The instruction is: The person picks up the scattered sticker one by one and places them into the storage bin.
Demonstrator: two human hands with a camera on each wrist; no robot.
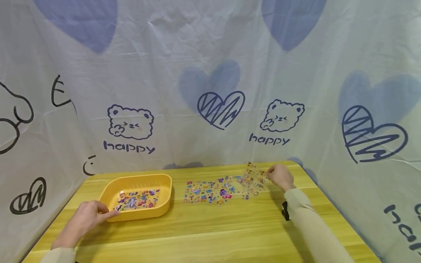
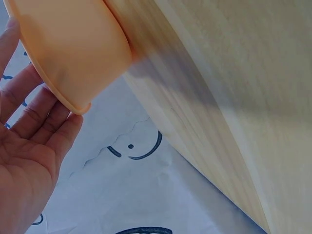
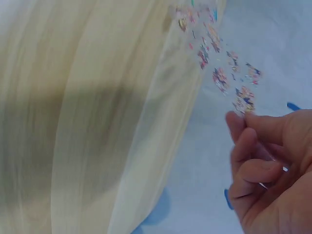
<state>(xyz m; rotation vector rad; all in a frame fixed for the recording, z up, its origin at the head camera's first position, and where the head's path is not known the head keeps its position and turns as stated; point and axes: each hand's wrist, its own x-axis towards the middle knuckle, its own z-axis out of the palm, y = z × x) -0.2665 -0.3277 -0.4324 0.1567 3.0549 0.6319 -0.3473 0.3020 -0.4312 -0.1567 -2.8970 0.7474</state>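
At the left of the table my left hand (image 1: 84, 219) grips the near left rim of a yellow plastic tray (image 1: 144, 215). In the left wrist view its fingers (image 2: 36, 114) lie along the tray's edge. Colourful sticker sheets (image 1: 139, 200) lie in the tray. On the right, my right hand (image 1: 281, 176) pinches the edge of a clear sticker sheet (image 1: 251, 175), held raised at a tilt. Thumb and forefinger meet on that sheet's corner in the right wrist view. More clear sheets with small coloured stickers (image 1: 210, 191) lie flat between the tray and my right hand.
The yellow wood-grain table (image 1: 197, 237) has its far edge against a white cloth (image 1: 177, 146) printed with hearts and bears. The cloth also hangs along both sides. A dark strap (image 1: 285, 211) shows at the right wrist.
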